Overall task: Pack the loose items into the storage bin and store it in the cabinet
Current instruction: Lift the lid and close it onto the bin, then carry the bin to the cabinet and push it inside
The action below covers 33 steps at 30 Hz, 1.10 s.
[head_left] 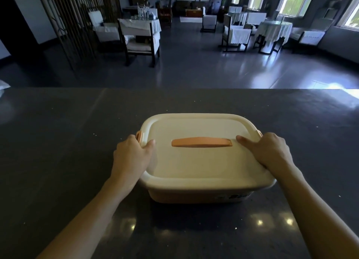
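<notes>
A cream storage bin (202, 165) with its lid on stands on the dark counter (58, 142) in front of me. An orange handle (202, 142) lies flat in the middle of the lid, and an orange side latch (139, 136) shows at the left end. My left hand (132, 157) grips the bin's left side, thumb on the lid and fingers wrapped over the edge by the latch. On the right side my right hand (270, 152) holds the bin the same way, thumb resting on the lid. What is inside the bin is hidden.
The counter's far edge (194, 88) runs across the view. Beyond it lies a dark shiny floor with dining tables (275, 28) and white-covered chairs (139, 39). A slatted wooden screen (77, 22) stands at the far left, with windows (297, 0) at the right.
</notes>
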Motion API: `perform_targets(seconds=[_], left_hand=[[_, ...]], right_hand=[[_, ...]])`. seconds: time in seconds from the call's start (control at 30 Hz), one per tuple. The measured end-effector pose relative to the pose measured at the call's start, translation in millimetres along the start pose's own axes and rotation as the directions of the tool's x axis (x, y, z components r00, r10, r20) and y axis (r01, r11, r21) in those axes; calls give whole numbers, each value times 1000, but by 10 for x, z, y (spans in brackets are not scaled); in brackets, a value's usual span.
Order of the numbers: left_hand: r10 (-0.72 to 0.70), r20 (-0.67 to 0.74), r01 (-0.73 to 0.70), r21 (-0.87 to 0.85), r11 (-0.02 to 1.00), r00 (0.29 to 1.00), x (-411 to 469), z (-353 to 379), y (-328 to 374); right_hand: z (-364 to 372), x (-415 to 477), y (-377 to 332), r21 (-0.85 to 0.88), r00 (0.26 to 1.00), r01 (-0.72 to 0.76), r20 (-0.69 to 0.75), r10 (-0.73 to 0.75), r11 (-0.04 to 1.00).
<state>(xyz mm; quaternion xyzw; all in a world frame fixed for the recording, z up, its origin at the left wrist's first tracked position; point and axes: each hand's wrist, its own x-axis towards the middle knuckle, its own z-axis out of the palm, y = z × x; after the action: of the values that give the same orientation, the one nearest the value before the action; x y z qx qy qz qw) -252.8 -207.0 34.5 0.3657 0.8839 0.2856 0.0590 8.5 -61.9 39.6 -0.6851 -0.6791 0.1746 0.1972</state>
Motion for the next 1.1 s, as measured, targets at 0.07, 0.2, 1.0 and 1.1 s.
perform_targets(seconds=[0.07,0.2,1.0,1.1], left_hand=[[37,-20,-36,64,997,999,1,-4,20],[118,-59,-109,129,986,991,-21,-4,88],[-37,402,20,44,999,915,218,8,-24],[-8,395,-16,58,998,919,266,24,-14]], right_hand=[[9,-38,-32,-38,996,61,-64,-63,997],[20,-85,-91,-122,988,105,-100,-117,987],[34,-35,4,-113,987,95,138,-79,989],[32,-47,11,-68,988,92,127,-83,993]])
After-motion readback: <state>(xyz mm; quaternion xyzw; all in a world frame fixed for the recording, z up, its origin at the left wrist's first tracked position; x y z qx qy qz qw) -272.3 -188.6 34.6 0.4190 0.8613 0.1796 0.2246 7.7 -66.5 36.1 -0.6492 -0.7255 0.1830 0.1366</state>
